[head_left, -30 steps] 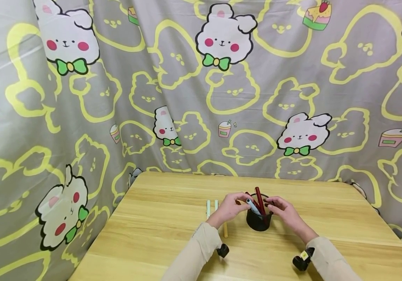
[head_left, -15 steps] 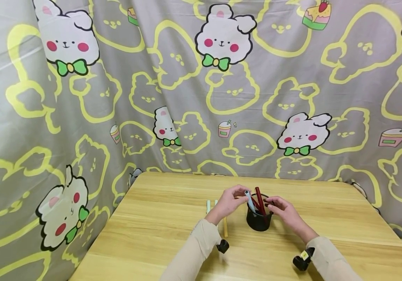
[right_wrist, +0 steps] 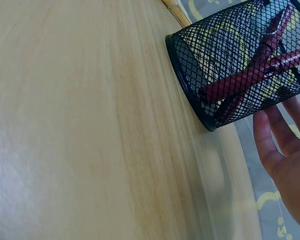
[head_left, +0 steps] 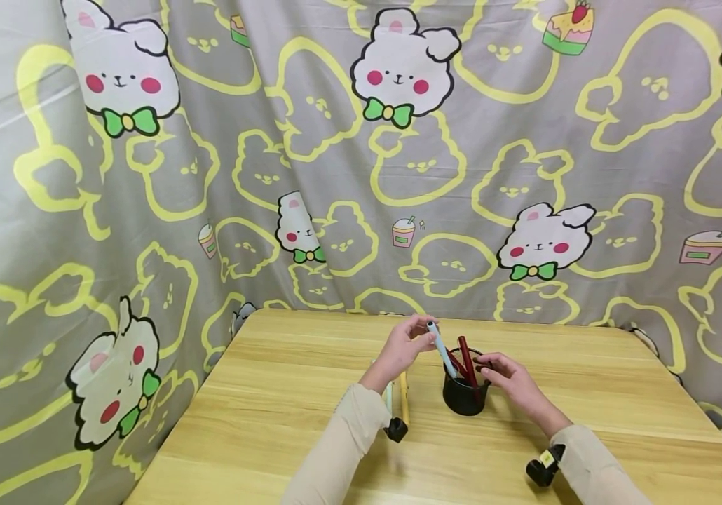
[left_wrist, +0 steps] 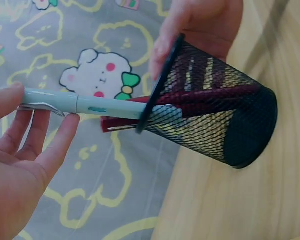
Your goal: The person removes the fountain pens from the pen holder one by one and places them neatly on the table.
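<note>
My left hand (head_left: pixel 402 351) pinches a light blue pen (head_left: pixel 441 349) near its clip end, between thumb and fingers. The pen leans out of a black mesh pen holder (head_left: pixel 464 398); in the left wrist view its lower end is still inside the mesh wall (left_wrist: pixel 252 130). Dark red pens (right_wrist: pixel 240 82) stand slanted in the same holder, some poking above the rim. Beside the holder's right side is my right hand (head_left: pixel 515 382), its loosely extended fingers against the mesh near the rim. In the right wrist view, those fingers (right_wrist: pixel 266 137) look nearly straight.
A yellow pen (head_left: pixel 404 400) and a pale green pen (head_left: pixel 389 396) lie on the wooden table (head_left: pixel 285 393) left of the holder, partly hidden by my left arm. A patterned curtain (head_left: pixel 336 175) hangs behind and along the left.
My left hand has moved up and left, drawing the light blue pen farther out of the holder. My right hand and the holder have stayed in place.
</note>
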A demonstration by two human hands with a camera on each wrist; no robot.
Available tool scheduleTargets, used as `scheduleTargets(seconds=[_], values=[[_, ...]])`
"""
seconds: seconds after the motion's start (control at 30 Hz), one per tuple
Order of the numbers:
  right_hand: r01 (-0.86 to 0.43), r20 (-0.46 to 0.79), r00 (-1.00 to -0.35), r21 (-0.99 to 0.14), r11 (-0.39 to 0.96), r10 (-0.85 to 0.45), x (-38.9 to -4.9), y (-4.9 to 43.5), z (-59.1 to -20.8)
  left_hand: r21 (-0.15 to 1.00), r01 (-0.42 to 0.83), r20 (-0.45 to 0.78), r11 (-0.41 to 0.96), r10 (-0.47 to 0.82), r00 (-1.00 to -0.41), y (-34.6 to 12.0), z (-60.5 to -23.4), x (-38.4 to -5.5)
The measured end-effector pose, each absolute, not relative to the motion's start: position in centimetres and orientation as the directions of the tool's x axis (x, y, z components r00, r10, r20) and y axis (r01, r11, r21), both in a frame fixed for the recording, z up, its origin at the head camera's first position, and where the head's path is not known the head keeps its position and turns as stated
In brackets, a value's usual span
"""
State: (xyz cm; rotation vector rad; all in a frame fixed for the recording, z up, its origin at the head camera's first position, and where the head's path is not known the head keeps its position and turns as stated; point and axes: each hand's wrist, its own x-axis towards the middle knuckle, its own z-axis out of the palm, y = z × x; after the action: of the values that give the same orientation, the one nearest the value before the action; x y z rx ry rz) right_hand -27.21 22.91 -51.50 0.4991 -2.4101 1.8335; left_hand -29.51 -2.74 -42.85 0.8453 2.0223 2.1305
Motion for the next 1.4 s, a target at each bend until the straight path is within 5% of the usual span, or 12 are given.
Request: scheduleTargets(seconds=[0.73,1.4], values=[[-0.282,0.234,-0.949,-0.930,0.235,-0.210,-27.5,23.0,-51.7,0.912,0.266,0.361,-0.313,0.301,-0.883,-5.3,-41.4,-30.5],[-0.274,0.228,-0.951,-0.934,0.230,-0.208,-27.4,23.0,-51.8,0.955,0.245,0.280,-0.165,0.238,-0.930,-12.8,-43.3,-30.8]])
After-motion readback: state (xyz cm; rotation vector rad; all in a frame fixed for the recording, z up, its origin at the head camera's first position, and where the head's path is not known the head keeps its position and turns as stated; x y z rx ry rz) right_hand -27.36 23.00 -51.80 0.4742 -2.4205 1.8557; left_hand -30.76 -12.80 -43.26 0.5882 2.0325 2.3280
